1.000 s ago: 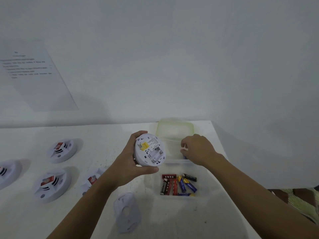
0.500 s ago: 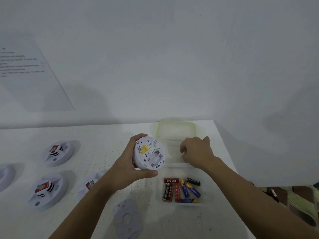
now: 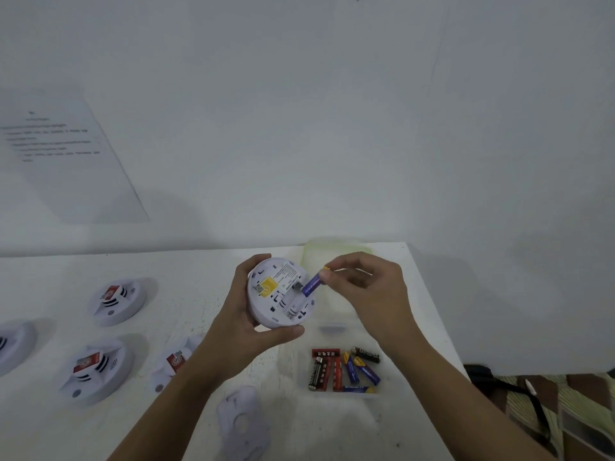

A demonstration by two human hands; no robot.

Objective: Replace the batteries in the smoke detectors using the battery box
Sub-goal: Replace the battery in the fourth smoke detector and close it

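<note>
Head view: your left hand (image 3: 239,327) curls round the detector (image 3: 279,294)'s rim. Your right hand (image 3: 369,287) pinches a battery (image 3: 312,285) at its 2 o'clock edge; the box (image 3: 332,337) sits at 5 o'clock.

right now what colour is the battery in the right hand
The battery pinched by the right hand is purple-blue with a yellow end, seen in the head view.
</note>
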